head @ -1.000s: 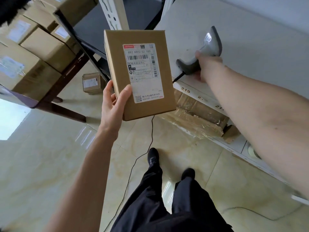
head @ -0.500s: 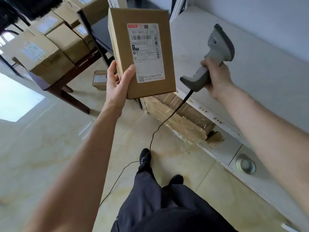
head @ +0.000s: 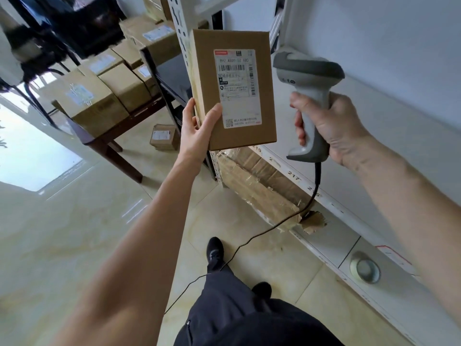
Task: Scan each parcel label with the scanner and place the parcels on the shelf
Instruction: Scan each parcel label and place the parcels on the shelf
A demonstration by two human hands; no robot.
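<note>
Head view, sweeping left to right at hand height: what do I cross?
Boxes stacked on the dark table → left hand → labelled parcel → scanner → right hand → white shelf.

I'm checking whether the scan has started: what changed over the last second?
The right hand lifted the grey handheld scanner off the white shelf and brought it up beside the flat brown cardboard parcel. The left hand kept its grip on the parcel's lower corner, white label facing the camera.

Parcel (head: 234,88) beside raised scanner (head: 308,78)
</note>
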